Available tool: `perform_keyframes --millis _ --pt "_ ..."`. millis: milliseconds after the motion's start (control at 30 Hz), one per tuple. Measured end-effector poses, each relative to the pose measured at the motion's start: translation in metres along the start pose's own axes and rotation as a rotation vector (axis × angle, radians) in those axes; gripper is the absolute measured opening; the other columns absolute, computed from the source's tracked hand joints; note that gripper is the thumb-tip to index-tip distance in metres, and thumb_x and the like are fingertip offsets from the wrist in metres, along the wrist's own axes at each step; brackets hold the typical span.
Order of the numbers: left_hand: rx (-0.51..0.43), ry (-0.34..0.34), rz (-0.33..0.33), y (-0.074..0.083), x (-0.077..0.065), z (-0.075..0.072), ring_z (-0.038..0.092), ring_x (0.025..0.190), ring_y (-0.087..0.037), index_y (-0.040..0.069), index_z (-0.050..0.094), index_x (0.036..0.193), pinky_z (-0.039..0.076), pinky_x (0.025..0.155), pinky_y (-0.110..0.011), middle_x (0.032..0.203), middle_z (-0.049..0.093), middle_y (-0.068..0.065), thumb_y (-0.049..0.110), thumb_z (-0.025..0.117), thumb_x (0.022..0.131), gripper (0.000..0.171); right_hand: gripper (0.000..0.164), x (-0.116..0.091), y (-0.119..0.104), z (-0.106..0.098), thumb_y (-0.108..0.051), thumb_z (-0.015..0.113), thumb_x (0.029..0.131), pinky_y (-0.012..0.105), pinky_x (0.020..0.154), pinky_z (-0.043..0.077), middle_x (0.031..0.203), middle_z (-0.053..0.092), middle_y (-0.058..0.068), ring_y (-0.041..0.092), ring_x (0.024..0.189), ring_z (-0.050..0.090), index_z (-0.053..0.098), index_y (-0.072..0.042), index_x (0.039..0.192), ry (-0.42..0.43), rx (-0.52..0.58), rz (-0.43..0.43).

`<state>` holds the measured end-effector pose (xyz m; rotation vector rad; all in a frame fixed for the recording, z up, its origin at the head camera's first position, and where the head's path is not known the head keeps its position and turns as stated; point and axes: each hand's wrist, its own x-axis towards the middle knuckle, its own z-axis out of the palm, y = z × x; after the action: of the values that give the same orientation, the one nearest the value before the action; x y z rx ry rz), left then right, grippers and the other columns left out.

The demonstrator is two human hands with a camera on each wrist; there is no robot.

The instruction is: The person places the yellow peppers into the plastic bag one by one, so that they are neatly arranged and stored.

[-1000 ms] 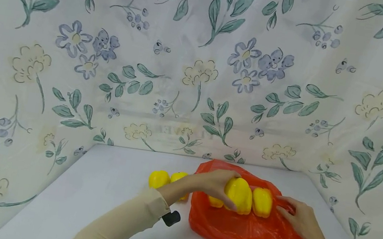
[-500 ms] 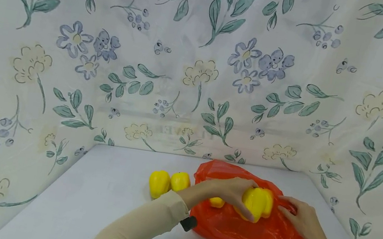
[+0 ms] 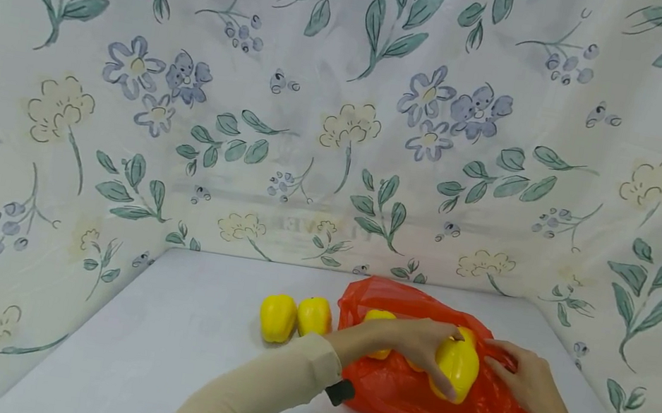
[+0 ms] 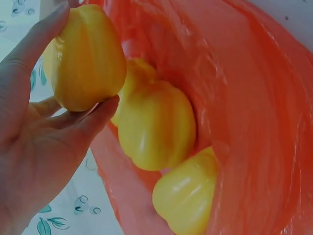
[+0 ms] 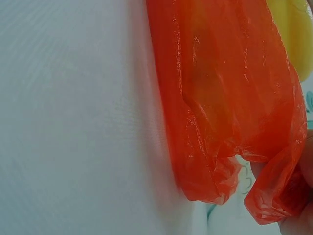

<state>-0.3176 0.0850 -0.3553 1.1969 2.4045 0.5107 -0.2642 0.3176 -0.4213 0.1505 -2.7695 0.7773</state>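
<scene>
A yellow bell pepper (image 3: pixel 457 369) is gripped by my left hand (image 3: pixel 422 345), above the opening of a red plastic bag (image 3: pixel 404 406). In the left wrist view the thumb and fingers curl round this held pepper (image 4: pixel 88 58). Below it more yellow peppers (image 4: pixel 156 126) lie inside the bag, one of them partly covered by the red film. On the bag's right side, my right hand (image 3: pixel 526 382) pinches the rim. The right wrist view shows the bunched bag edge (image 5: pixel 274 196) between its fingertips, which are mostly cut off.
Two more yellow peppers (image 3: pixel 277 318) stand side by side on the white table (image 3: pixel 172 325), left of the bag. A floral cloth (image 3: pixel 322 91) hangs behind the table and along both sides. A dark device (image 3: pixel 339 392) sits at the left wrist.
With the pepper in its grip, my left hand has moved right and slightly nearer, across the bag's opening. My right hand keeps its hold on the rim and has barely moved.
</scene>
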Motion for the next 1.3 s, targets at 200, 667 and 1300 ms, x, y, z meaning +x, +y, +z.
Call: perform_keyframes --millis 200,667,1300 --pt "0.053 -0.014 -0.019 0.002 0.005 0.006 0.048 0.105 -0.001 0.032 0.042 0.139 0.047 0.085 -0.021 0.119 0.054 0.017 0.050 0.080 0.076 0.076 0.041 0.001 0.000 -0.001 -0.020 0.071 0.088 0.042 0.076 0.061 0.117 0.067 0.026 0.035 0.096 0.065 0.064 -0.003 0.125 -0.008 0.004 0.002" --pt "0.080 -0.081 -0.113 0.004 0.015 0.022 0.046 0.118 -0.005 0.034 0.040 0.141 0.046 0.102 -0.030 0.136 0.050 0.018 0.052 0.078 0.077 0.076 0.038 0.000 0.004 0.001 -0.019 0.072 0.088 0.043 0.078 0.060 0.115 0.069 0.023 0.036 0.100 0.065 0.066 -0.005 0.123 0.025 0.000 -0.033" --pt "0.132 -0.055 -0.171 0.010 0.030 0.035 0.050 0.117 -0.003 0.032 0.040 0.143 0.048 0.102 -0.030 0.134 0.053 0.017 0.053 0.078 0.076 0.079 0.040 0.001 0.007 -0.002 -0.019 0.071 0.089 0.042 0.075 0.061 0.118 0.067 0.024 0.040 0.102 0.064 0.064 -0.005 0.126 0.003 0.021 -0.005"
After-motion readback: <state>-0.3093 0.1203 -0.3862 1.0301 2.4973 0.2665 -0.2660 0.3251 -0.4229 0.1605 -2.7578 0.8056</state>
